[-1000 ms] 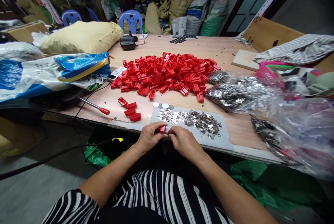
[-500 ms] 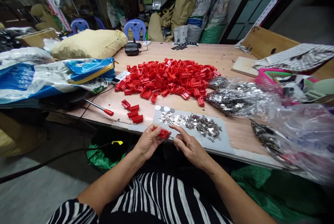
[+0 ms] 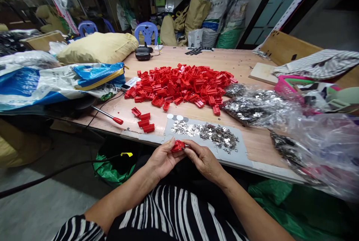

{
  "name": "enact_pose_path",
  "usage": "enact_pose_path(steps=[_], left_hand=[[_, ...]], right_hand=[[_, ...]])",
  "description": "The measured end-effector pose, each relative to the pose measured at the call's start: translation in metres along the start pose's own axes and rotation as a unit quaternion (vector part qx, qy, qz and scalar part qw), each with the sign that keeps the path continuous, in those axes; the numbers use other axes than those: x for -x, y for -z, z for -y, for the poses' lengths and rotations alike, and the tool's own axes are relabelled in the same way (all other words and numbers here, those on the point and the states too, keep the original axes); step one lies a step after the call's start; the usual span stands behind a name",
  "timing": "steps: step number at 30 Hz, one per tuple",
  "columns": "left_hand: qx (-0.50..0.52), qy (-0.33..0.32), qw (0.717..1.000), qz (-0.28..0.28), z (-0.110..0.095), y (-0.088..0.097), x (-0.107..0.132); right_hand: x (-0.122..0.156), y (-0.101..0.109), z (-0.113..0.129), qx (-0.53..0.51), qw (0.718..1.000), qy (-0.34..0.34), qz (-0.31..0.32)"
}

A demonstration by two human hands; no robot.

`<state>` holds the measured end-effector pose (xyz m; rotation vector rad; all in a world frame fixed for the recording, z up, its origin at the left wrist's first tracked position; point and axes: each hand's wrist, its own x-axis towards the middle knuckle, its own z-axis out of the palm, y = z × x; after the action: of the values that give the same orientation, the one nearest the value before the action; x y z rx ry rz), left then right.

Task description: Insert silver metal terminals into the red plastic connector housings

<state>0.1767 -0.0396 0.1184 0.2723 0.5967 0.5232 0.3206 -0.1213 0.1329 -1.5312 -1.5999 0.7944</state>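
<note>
My left hand [image 3: 164,159] is closed on a red plastic part [image 3: 177,146] at the table's front edge. My right hand [image 3: 200,157] meets it from the right, thumb and index finger pinched at the part's right end; a small piece seems to be between those fingertips, too small to name. Just beyond lies a grey mat [image 3: 171,134] bearing a heap of small shiny metal pieces [image 3: 218,136]. To the left, several red parts [image 3: 144,122] lie together, and a large pile of the same red parts [image 3: 182,84] covers the middle of the table.
Clear plastic bags of metal pieces [image 3: 252,104] lie on the right, by a pink basket [image 3: 288,84]. A red-tipped lever [image 3: 117,120] sticks out at left, near a blue and white sack [image 3: 56,82]. Green bags [image 3: 112,171] stand below the table edge.
My right hand has moved in to the red part, its index finger going from outstretched to pinched. My left hand has turned the red part slightly, showing more of it.
</note>
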Motion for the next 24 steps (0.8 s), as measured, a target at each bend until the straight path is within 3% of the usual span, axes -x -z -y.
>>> enact_pose_path(steps=[6,9,10,11,14,15,17,20,24], left_hand=[[-0.061,-0.032,0.996,0.057,0.004,0.007,-0.001],[-0.219,-0.146,0.964,0.042,-0.003,0.01,-0.002],[-0.304,-0.211,0.929,0.02,-0.008,0.012,-0.003],[-0.395,-0.281,0.875,-0.008,-0.014,0.015,-0.005],[-0.613,-0.458,0.638,-0.086,-0.036,0.029,-0.013],[-0.661,-0.48,0.567,-0.107,-0.043,0.034,-0.017],[-0.729,-0.489,0.458,-0.137,-0.055,0.043,-0.024],[-0.782,-0.475,0.367,-0.17,-0.064,0.051,-0.033],[-0.81,-0.44,0.324,-0.213,-0.068,0.048,-0.04]], right_hand=[[-0.003,-0.005,-0.011,-0.088,0.995,-0.036,-0.021],[-0.005,-0.006,-0.012,-0.106,0.992,-0.063,-0.031],[-0.005,-0.005,-0.01,-0.11,0.991,-0.071,-0.035],[-0.004,-0.004,-0.006,-0.117,0.989,-0.077,-0.035],[-0.001,0.003,0.017,-0.171,0.982,-0.081,0.024],[0.0,0.006,0.029,-0.201,0.974,-0.081,0.069],[0.0,0.014,0.059,-0.253,0.952,-0.067,0.156],[-0.004,0.024,0.111,-0.304,0.909,-0.043,0.281],[0.002,0.028,0.156,-0.318,0.863,0.03,0.391]])
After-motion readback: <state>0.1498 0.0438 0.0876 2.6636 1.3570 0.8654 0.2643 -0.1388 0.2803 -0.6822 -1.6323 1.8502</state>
